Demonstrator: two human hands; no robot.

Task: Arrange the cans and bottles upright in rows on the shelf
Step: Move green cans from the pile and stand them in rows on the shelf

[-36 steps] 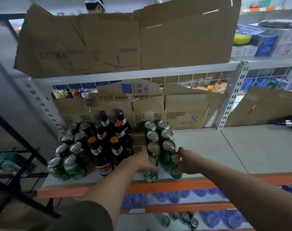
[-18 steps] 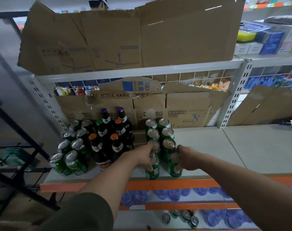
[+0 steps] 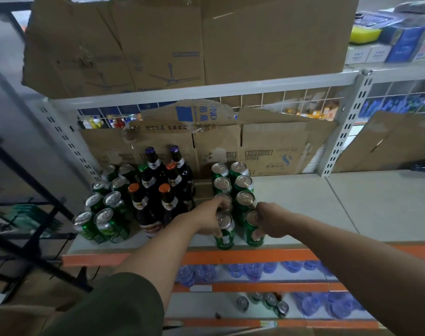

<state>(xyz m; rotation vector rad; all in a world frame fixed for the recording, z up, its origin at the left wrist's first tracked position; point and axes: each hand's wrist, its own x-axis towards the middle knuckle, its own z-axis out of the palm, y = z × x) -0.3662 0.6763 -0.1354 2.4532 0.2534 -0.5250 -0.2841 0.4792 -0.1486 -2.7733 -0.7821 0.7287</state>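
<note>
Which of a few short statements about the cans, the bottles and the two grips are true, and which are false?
1. The left grip holds the left front can, and the right grip holds the right front can. True.
2. The dark bottles lie on their sides. False: they stand upright.
3. The dark bottles stand between the left can group and the right can group. True.
4. The right can group forms three columns. False: it forms two.

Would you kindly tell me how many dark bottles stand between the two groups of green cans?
6, in three pairs: purple-capped bottles at the back, green-capped bottle and reddish-capped bottle in the middle, orange-capped bottles in front. None appears hidden.
</note>
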